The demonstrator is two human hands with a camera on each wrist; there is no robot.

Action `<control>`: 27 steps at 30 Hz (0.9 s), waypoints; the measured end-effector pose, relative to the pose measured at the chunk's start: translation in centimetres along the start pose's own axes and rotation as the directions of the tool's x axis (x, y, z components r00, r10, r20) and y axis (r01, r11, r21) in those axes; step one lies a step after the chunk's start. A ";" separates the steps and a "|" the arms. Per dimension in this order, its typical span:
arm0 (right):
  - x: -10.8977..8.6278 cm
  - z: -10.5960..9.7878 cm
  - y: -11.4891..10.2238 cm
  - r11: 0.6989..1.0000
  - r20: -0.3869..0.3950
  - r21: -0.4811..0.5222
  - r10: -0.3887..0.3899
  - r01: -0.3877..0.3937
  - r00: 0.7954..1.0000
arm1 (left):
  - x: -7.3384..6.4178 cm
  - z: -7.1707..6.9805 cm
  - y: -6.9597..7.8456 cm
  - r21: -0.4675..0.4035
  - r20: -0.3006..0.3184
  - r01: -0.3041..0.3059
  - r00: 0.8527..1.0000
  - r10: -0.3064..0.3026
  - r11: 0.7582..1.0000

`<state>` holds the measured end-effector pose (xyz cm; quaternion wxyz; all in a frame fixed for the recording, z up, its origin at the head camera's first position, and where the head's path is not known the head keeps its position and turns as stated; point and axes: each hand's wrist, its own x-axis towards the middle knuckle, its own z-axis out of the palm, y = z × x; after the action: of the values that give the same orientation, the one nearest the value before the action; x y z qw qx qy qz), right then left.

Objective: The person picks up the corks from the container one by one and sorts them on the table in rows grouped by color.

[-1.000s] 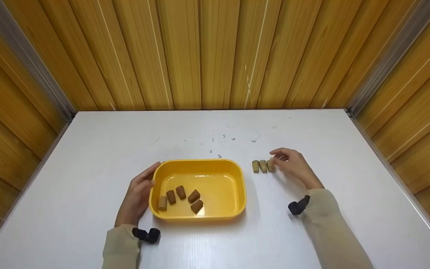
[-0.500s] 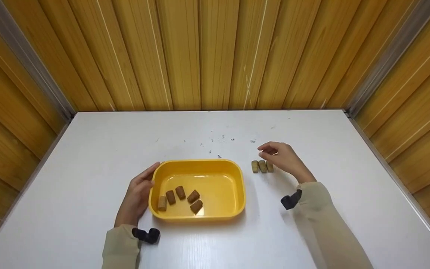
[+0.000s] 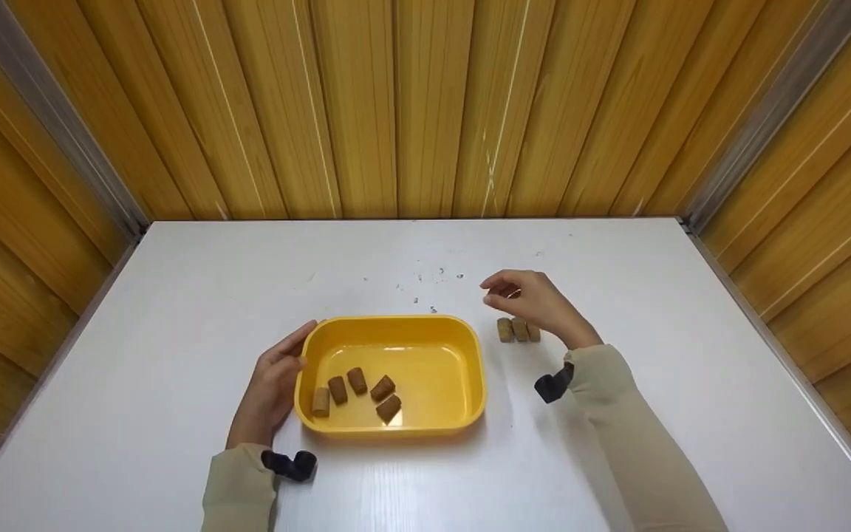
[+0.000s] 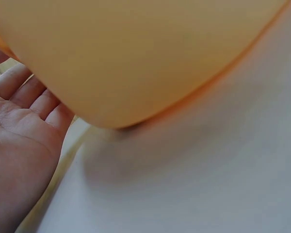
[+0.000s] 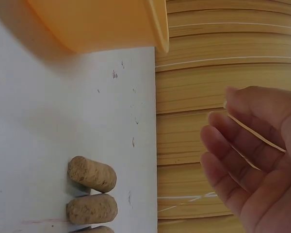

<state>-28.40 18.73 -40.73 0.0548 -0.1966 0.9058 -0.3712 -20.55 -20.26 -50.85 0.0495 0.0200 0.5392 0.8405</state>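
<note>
Reaching in from the lower edge of the head view, two beige sleeves (image 3: 662, 458) each bear a small black device (image 3: 289, 466) at the wrist. Just beyond them the yellow tray (image 3: 396, 431) stands on the white table (image 3: 411, 491), and only the head view shows the five brown corks (image 3: 357, 380) lying inside, mostly in its left half, the leftmost lighter in colour. The left wrist view gives instead the outer wall of the tray and the palm of the left hand (image 3: 270, 386), whose fingers are almost straight and rest along the tray's left side, with the thumb by the rim; it touches the tray but does not wrap round it. To the right of the tray, apart from it, three greenish corks (image 3: 519, 329) lie side by side; in the head view they are partly covered by the right hand (image 3: 532, 299), while the right wrist view shows their grainy surface, two whole and the third cut by the frame. This hand is above the table, its fingers softly bent, a gap between thumb and fingertips, and it holds nothing. Farther back are small dark marks (image 3: 441, 271), and behind the table rises the yellow wood-patterned wall (image 3: 425, 111)
</note>
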 end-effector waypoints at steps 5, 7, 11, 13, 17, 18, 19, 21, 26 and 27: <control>0.6 0.5 -1.3 0.999 0.037 0.000 -0.046 0.046 0.998 | 0.0 -0.1 -0.1 -0.009 0.000 -0.005 1.000 0.005 1.000; 0.9 0.9 -1.8 0.998 0.050 0.008 -0.066 0.066 0.997 | 0.0 -0.1 -0.1 -0.015 0.005 -0.006 1.000 0.006 1.000; 1.3 1.6 -2.9 0.994 0.082 0.032 -0.103 0.100 0.991 | 0.0 -0.1 -0.1 -0.007 0.007 -0.007 1.000 0.007 1.000; 1.6 2.0 -3.4 0.992 0.106 0.050 -0.119 0.114 0.987 | 0.0 -0.1 -0.1 -0.001 0.003 -0.005 1.000 0.005 1.000; 2.1 2.9 -4.3 0.985 0.175 0.078 -0.168 0.156 0.970 | 0.0 0.0 0.0 -0.021 -0.004 0.001 1.000 -0.001 1.000; 2.2 3.2 -4.6 0.982 0.195 0.087 -0.183 0.169 0.964 | 0.0 0.0 0.0 -0.024 -0.004 0.001 1.000 -0.001 1.000; 2.4 3.5 -4.8 0.978 0.214 0.092 -0.202 0.186 0.956 | -0.1 0.0 0.0 -0.025 -0.003 0.001 1.000 -0.001 1.000; 2.7 4.1 -5.2 0.970 0.251 0.092 -0.241 0.225 0.938 | -0.1 0.1 0.1 -0.036 -0.004 0.003 1.000 -0.003 0.999; 3.4 5.6 -6.0 0.956 0.329 0.099 -0.294 0.276 0.898 | -0.1 0.1 0.1 -0.038 -0.001 0.006 1.000 -0.006 0.999; 3.5 5.9 -6.2 0.955 0.340 0.103 -0.296 0.278 0.893 | -0.1 0.1 0.1 -0.039 0.000 0.007 1.000 -0.007 0.999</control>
<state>-28.26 9.49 -40.50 0.1653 -0.3899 0.8324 -0.3574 -20.48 -20.20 -50.75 0.0526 0.0170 0.5226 0.8508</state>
